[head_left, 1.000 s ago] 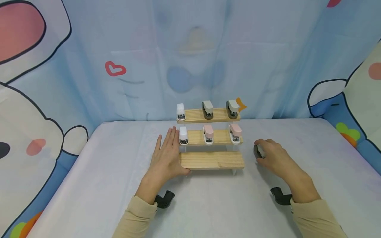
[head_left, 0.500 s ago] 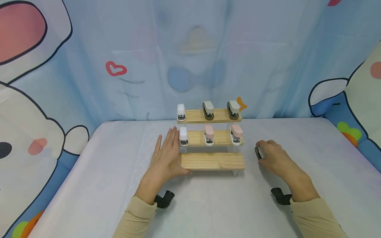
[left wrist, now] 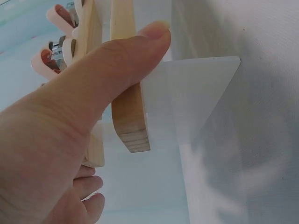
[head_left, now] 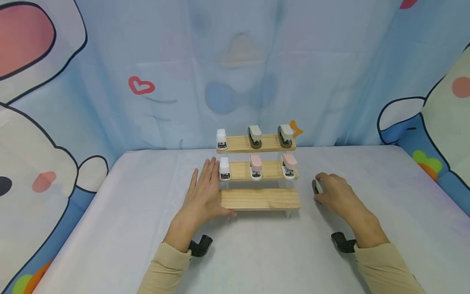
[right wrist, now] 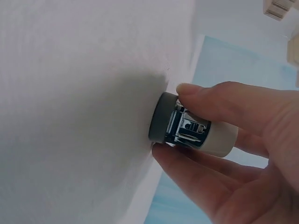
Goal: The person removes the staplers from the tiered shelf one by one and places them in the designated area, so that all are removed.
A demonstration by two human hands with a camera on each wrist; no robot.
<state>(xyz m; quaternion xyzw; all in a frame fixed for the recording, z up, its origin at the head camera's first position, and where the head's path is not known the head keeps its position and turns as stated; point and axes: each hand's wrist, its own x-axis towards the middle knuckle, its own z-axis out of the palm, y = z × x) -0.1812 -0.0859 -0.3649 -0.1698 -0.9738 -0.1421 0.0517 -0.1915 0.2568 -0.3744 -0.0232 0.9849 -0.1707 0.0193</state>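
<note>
A three-tier wooden display rack (head_left: pixel 260 199) with clear side supports stands on the table. My left hand (head_left: pixel 201 198) rests along its left side, fingers straight; the thumb (left wrist: pixel 140 51) lies over the lowest shelf's front edge in the left wrist view. To the right of the rack, my right hand (head_left: pixel 335 194) pinches a small grey stapler (right wrist: pixel 219 140) between thumb and fingers, its dark base at the tabletop. The middle shelf bears a white stapler (head_left: pixel 225 168) and two pink staplers (head_left: pixel 256 166). A white stapler (head_left: pixel 221 139) and two grey staplers (head_left: pixel 255 136) sit on the top shelf.
A white cloth covers the table (head_left: pixel 264 253). Behind it hangs a light blue cartoon curtain (head_left: pixel 176 110). Each wrist wears a black camera mount, the left mount (head_left: pixel 200 246) and the right mount (head_left: pixel 343 242).
</note>
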